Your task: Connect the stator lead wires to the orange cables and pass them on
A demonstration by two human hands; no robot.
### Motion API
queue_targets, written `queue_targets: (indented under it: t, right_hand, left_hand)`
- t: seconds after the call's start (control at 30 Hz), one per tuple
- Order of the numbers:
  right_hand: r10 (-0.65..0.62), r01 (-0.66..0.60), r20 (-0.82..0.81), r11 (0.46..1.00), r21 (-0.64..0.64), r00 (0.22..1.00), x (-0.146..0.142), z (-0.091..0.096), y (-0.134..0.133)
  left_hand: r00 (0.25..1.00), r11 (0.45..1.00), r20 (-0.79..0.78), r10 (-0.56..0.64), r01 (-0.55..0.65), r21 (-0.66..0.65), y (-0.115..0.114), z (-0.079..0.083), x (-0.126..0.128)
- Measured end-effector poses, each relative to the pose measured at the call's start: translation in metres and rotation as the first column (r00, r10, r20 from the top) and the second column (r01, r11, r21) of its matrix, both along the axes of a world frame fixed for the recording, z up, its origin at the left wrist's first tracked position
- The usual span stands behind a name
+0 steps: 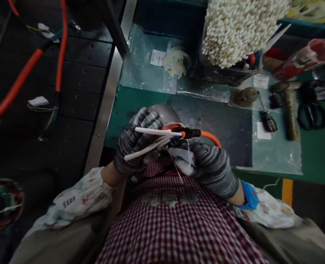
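Both my gloved hands, in grey striped work gloves, hold a wire harness (179, 135) over a green workbench (316, 172). My left hand (136, 141) grips its white sleeved leads and bundled thin wires. My right hand (209, 168) closes on the harness beyond a black connector (191, 133), with a white tag (180, 154) pressed under its fingers. An orange corrugated conduit (210, 137) curves out from that connector past my right hand. Part of the wiring is hidden by my fingers. A dark mat (212, 121) lies beneath the hands.
A mass of white cable ties (239, 31) hangs at the top. Black-handled scissors (312, 115), a small screwdriver (268, 121) and a mallet (289, 106) lie to the right. Orange-sheathed cables (16, 84) cross a dark perforated surface at the left.
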State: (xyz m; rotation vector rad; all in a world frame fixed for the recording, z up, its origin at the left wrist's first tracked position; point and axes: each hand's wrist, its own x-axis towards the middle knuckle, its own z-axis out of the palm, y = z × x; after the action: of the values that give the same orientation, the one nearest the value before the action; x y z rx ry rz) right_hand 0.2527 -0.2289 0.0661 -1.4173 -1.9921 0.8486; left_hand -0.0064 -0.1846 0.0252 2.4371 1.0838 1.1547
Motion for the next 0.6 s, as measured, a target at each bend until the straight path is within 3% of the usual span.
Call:
queue_targets:
  t: [0.1, 0.33, 0.47, 0.6]
  right_hand:
    - [0.015, -0.022, 0.06, 0.993, 0.114, 0.998, 0.0, 0.0, 0.002]
    - [0.0, -0.005, 0.039, 0.992, 0.13, 0.999, 0.007, -0.002, 0.002]
    - [-0.047, 0.04, 0.053, 0.991, 0.126, 0.997, 0.021, 0.0, 0.003]
    - [-0.138, 0.101, 0.181, 0.974, 0.2, 0.974, 0.032, 0.004, 0.009]
  left_hand:
    - [1.0, 1.0, 0.001, -0.012, 0.012, -0.006, 0.001, 0.003, 0.0]
    - [0.998, 0.999, -0.059, -0.028, 0.029, 0.015, 0.008, 0.01, 0.003]
    - [0.984, 0.999, -0.174, -0.046, 0.048, 0.008, 0.017, 0.023, 0.012]
    - [0.954, 0.998, -0.295, -0.055, 0.049, -0.028, 0.035, 0.038, 0.029]
